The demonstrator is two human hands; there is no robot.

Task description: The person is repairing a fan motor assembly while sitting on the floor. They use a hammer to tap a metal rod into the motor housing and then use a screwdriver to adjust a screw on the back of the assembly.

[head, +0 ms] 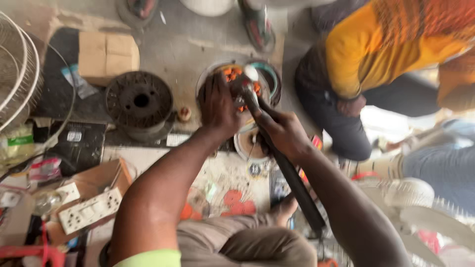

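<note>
My left hand (pixel 217 106) presses down on a round motor stator (pixel 236 79) with orange copper windings, lying on the floor. My right hand (pixel 284 131) grips a long dark hammer-like tool (pixel 292 178), whose pale head (pixel 251 74) rests on the windings. The tool's handle runs back toward my lap. My knees and one foot (pixel 282 207) show at the bottom.
A dark round stator core (pixel 140 103) lies to the left, beside a cardboard box (pixel 106 57). A wire fan guard (pixel 17 69) is at far left, a white switch board (pixel 89 211) lower left. Another person in an orange shirt (pixel 386 44) crouches at right.
</note>
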